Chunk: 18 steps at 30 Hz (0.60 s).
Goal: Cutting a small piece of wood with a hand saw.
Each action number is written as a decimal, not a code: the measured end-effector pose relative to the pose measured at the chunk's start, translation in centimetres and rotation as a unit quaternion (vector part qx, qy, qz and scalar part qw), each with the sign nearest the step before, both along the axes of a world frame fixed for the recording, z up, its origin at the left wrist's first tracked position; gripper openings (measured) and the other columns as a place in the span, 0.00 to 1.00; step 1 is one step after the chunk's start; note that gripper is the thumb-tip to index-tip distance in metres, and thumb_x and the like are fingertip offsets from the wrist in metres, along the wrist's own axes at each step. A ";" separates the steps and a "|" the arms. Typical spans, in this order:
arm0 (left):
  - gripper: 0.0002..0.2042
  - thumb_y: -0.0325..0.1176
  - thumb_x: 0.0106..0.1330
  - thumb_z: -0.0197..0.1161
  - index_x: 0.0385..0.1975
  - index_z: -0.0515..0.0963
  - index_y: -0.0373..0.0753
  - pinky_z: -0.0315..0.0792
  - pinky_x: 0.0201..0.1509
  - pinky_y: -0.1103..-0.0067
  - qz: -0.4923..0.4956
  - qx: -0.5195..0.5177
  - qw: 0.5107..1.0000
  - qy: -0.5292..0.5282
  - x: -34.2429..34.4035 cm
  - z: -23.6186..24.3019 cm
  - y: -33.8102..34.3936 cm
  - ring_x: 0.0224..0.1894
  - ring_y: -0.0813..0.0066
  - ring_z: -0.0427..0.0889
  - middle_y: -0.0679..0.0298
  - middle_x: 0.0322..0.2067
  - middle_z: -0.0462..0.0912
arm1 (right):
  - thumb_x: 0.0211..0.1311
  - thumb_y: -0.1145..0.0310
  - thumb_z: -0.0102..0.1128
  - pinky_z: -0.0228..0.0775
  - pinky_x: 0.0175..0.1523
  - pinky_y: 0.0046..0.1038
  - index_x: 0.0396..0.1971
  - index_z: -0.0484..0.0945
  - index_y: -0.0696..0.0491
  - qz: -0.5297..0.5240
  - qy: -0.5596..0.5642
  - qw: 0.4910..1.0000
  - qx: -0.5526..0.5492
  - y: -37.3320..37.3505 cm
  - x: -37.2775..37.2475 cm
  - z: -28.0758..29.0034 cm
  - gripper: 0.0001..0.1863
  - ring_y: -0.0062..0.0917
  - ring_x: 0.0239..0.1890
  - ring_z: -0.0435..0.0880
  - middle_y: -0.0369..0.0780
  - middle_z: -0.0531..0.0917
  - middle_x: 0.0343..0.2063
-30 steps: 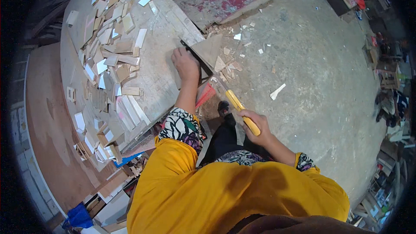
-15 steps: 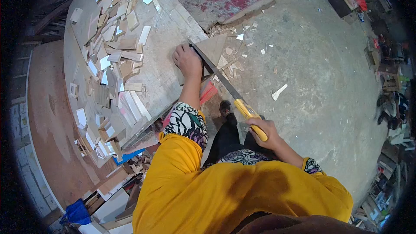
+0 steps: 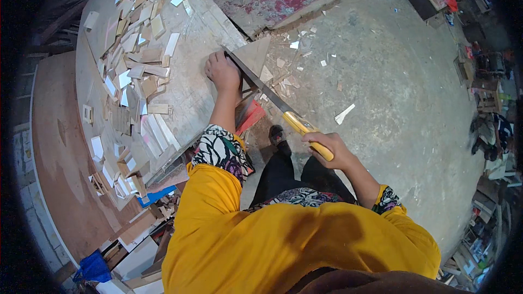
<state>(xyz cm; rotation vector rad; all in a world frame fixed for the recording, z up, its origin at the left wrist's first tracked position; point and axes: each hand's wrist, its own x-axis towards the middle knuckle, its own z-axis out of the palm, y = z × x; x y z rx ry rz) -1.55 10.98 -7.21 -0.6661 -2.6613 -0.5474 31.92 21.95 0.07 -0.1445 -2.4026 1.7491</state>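
My left hand (image 3: 223, 72) presses down on a flat wooden board (image 3: 257, 53) at the worktable's corner, its fingers curled over the far side. Part of the board juts past the table edge. In my right hand (image 3: 333, 151) is the yellow handle of a handsaw (image 3: 267, 91). Its long dark blade slants up and leftward, crossing the board right beside my left hand. The blade's contact with the wood is partly hidden, so the depth of any cut cannot be seen.
Many wood offcuts (image 3: 150, 54) litter the worktable (image 3: 199, 35) to the left. A brown sheet (image 3: 60, 147) lies beyond them. Wood chips (image 3: 286, 79) and a pale sliver (image 3: 344, 113) are scattered over the concrete floor. Something red (image 3: 250, 116) hangs below the table edge.
The whole view has shifted slightly. My right hand and the saw handle appear a little farther forward. My left hand stays on the board at the table corner.
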 end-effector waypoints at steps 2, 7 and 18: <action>0.11 0.30 0.55 0.58 0.39 0.75 0.37 0.64 0.51 0.64 -0.024 0.018 0.999 0.035 0.0 0.1 0.3 0.45 0.53 0.71 0.55 0.41 0.74 | 0.51 0.76 0.61 0.73 0.34 0.29 0.45 0.75 0.47 0.012 0.000 1.000 -0.010 0.8 0.5 -2.0 0.19 0.38 0.29 0.83 0.42 0.83 0.34; 0.12 0.30 0.55 0.58 0.39 0.75 0.38 0.62 0.53 0.64 -0.014 0.014 1.000 0.022 0.4 0.3 0.3 0.46 0.54 0.71 0.55 0.42 0.74 | 0.50 0.77 0.60 0.74 0.38 0.28 0.45 0.75 0.47 -0.080 0.055 0.995 -0.032 -0.4 0.4 -2.4 0.20 0.37 0.33 0.84 0.42 0.83 0.36; 0.12 0.28 0.57 0.54 0.41 0.74 0.38 0.61 0.55 0.64 -0.029 -0.017 0.999 0.000 0.2 0.3 0.4 0.49 0.56 0.69 0.56 0.44 0.72 | 0.52 0.78 0.59 0.74 0.37 0.28 0.44 0.76 0.52 -0.103 0.021 0.994 0.012 -3.2 -6.2 -0.6 0.17 0.38 0.30 0.83 0.45 0.82 0.33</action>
